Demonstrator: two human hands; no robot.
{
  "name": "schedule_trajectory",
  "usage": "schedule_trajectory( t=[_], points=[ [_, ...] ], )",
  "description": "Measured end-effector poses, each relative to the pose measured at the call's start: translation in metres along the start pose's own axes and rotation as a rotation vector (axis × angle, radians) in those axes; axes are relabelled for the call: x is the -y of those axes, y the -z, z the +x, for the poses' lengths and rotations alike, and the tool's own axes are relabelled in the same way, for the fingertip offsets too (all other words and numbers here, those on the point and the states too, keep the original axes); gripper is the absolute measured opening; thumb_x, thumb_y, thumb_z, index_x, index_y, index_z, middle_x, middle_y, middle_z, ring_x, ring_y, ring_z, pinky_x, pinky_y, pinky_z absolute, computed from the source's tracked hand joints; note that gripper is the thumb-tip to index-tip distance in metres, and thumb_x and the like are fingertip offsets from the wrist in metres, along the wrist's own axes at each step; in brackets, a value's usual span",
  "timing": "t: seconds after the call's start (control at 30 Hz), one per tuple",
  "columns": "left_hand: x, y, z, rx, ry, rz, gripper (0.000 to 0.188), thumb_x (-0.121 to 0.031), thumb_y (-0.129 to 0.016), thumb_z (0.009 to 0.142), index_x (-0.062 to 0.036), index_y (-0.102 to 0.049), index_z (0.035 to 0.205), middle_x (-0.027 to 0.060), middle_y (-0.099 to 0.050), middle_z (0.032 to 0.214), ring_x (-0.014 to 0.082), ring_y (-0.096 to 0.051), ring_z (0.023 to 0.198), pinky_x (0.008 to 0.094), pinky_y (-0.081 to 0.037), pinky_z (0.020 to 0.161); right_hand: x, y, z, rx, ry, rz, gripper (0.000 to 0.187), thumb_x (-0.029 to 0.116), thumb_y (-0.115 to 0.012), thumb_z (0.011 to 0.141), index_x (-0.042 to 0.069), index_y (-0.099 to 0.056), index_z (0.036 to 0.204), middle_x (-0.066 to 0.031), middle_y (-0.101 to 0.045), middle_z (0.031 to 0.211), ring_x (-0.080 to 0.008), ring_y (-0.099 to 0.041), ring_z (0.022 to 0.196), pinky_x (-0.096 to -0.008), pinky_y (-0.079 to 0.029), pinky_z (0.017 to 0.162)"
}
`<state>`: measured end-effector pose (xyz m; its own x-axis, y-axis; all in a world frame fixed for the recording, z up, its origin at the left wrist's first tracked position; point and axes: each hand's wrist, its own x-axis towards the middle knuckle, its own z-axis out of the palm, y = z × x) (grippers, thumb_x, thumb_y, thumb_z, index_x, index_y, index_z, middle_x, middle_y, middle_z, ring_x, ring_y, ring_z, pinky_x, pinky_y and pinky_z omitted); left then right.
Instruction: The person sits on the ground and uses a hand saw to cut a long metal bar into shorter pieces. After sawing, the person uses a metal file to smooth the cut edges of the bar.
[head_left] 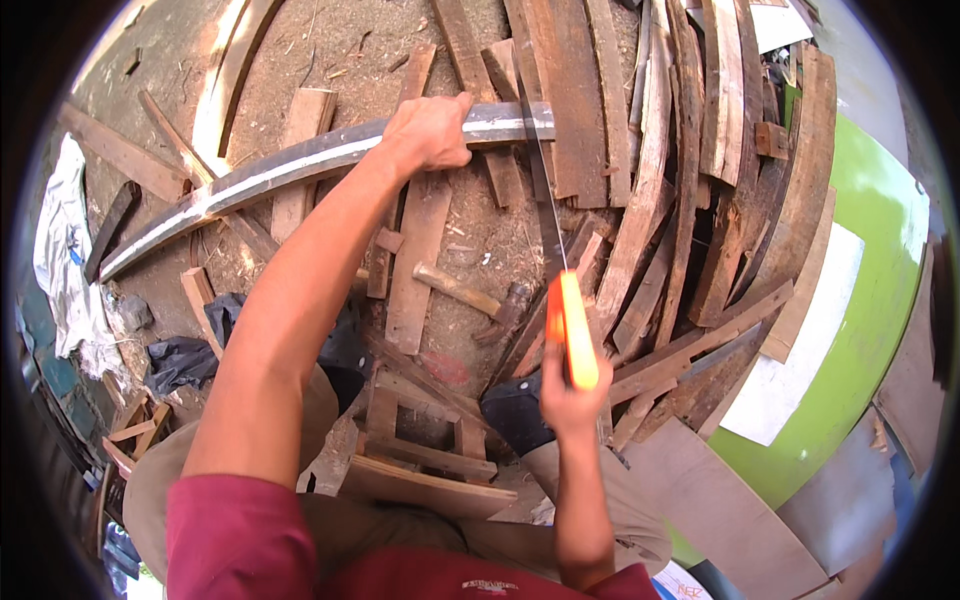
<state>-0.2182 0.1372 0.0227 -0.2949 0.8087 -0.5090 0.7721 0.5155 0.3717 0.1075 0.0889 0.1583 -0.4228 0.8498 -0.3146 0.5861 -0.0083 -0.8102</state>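
We see a long, narrow wooden piece [300, 163] reaching from the left side across the upper middle of the view, lying over other planks on the bare ground. It is dark grey along both edges, with a bright white stripe down its length; it looks bowed, though we cannot tell how much of that is the lens. The left hand [428, 133] rests on it near its right end, fingers partly curled over it and bearing on it without a full grip. The right hand [574, 395] is closed around the orange and yellow handle of a saw [572, 325], whose thin dark blade crosses the piece just short of that end; we cannot tell how deep it sits. Below lies a hammer [458, 290] with a wooden handle, and to the right we see many rough brown boards [655, 170]. For writing, we find small pale lettering on the maroon shirt [240, 530], too small to make out, and printed characters on a white sheet [678, 580] at the lower edge.
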Motion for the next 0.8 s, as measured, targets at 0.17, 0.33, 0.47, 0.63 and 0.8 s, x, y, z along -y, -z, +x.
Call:
schedule_trajectory(
  t=[0.17, 0.33, 0.47, 0.63, 0.8],
  points=[
    [0.004, -0.01, -0.006, -0.105, 0.012, 0.013, 0.04, -0.013, -0.064, 0.073, -0.0007, -0.059, 0.111, 0.0236, -0.073, 0.105, 0.0409, -0.071, 0.1, 0.0485, -0.057, 0.087, -0.003, 0.054, -0.081, 0.031, -0.02, -0.027, 0.007, -0.001, -0.064, 0.089, -0.006, -0.069, 0.087, -0.0073, -0.061, 0.06, -0.0187, -0.063, 0.053, -0.0307, -0.048, 0.052],
    [-0.003, -0.01, 0.002, -0.119, -0.016, 0.044, 0.038, -0.013, -0.063, 0.074, -0.0018, -0.059, 0.11, 0.0225, -0.072, 0.105, 0.0409, -0.07, 0.1, 0.0479, -0.056, 0.088, -0.012, -0.046, 0.073, 0.015, 0.021, 0.046, 0.004, 0.002, -0.069, 0.087, -0.002, -0.068, 0.086, -0.0111, -0.064, 0.065, -0.0159, -0.063, 0.059, -0.032, -0.051, 0.058],
    [0.003, -0.009, -0.006, -0.079, -0.011, 0.026, 0.04, -0.014, -0.063, 0.074, -0.0017, -0.059, 0.112, 0.0225, -0.073, 0.106, 0.0409, -0.07, 0.101, 0.0472, -0.056, 0.089, -0.028, -0.027, 0.021, 0.008, 0.061, 0.025, 0.005, 0.0, -0.069, 0.083, -0.002, -0.069, 0.087, -0.0131, -0.064, 0.066, -0.0183, -0.065, 0.058, -0.0332, -0.051, 0.057],
    [0.004, -0.012, -0.004, -0.091, 0.029, 0.033, 0.041, -0.013, -0.063, 0.072, -0.0005, -0.059, 0.111, 0.0235, -0.073, 0.104, 0.0411, -0.071, 0.096, 0.0478, -0.058, 0.085, -0.036, 0.015, -0.045, 0.031, 0.028, -0.029, 0.017, -0.005, -0.063, 0.085, -0.009, -0.07, 0.1, -0.0164, -0.072, 0.08, -0.0188, -0.069, 0.064, -0.0309, -0.054, 0.063],
    [0.005, -0.015, 0.005, -0.19, -0.094, 0.047, 0.038, -0.013, -0.063, 0.072, 0.0005, -0.06, 0.107, 0.0236, -0.072, 0.103, 0.0412, -0.071, 0.095, 0.0485, -0.058, 0.084, -0.018, -0.065, 0.077, -0.032, 0.072, 0.1, 0.005, 0.0, -0.07, 0.085, -0.001, -0.066, 0.083, -0.007, -0.06, 0.064, -0.0115, -0.059, 0.059, -0.0314, -0.048, 0.056]
  ],
)
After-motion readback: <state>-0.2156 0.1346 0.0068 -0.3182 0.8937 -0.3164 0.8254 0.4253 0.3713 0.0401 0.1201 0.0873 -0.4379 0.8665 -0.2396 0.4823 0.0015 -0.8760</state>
